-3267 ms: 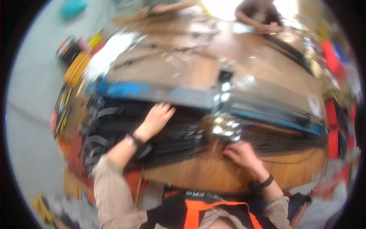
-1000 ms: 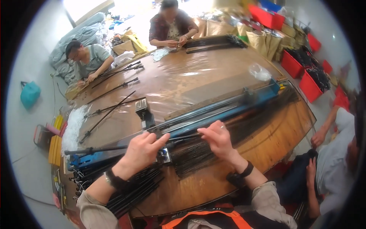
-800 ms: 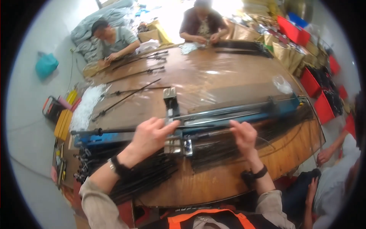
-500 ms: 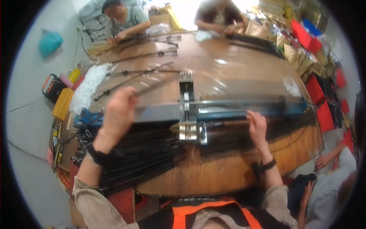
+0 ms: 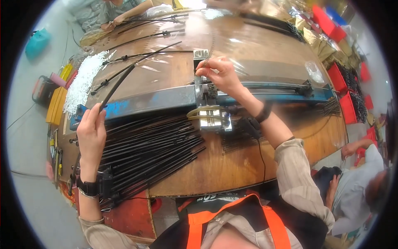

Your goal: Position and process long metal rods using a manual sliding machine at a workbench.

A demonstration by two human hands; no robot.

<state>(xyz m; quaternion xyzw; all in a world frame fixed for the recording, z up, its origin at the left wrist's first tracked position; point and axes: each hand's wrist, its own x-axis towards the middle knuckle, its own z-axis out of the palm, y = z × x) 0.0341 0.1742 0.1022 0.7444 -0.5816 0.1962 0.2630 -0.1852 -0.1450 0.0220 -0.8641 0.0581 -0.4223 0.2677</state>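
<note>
My left hand [image 5: 92, 128] is closed around the lower end of a slim black rod [image 5: 117, 86], which slants up and away to the right over the table. My right hand [image 5: 222, 74] pinches a long thin coil spring [image 5: 212, 46] between thumb and fingers; it stands up from the fingertips, above the far end of a metal clamping fixture [image 5: 213, 118]. Across the table runs a long blue and grey metal beam [image 5: 166, 99] with that fixture at its middle. Near my left forearm lies a pile of black rods [image 5: 153, 151].
More black rods [image 5: 143, 54] and a heap of white small parts [image 5: 85, 85] lie at the left. Springs [image 5: 236, 143] rest right of the fixture. Red bins [image 5: 338, 81] line the right edge. Other people sit at the far side and at the right [image 5: 356, 182].
My right hand has moved left and away from me to the fixture's far end, bringing the spring upright. My left hand has moved left, carrying the rod. The view has shifted slightly.
</note>
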